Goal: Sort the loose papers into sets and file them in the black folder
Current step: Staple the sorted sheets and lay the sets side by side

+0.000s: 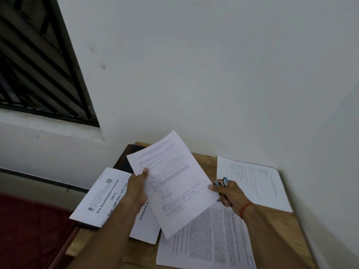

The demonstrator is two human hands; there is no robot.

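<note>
We identify a left forearm (108,235) and a right forearm (272,235), both bare to the frame edge, ending in a bare left hand (136,191) and right hand (231,195), and we note one thin red thread band (246,207) around the right wrist.

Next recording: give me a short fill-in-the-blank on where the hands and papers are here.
1. The left hand and right hand hold the same sheet above the ___ table.
2. The Pre Examination Training booklet lies on the person's ___ side.
3. The right wrist wears a ___ thread.
Missing: wooden; left; red.
</note>
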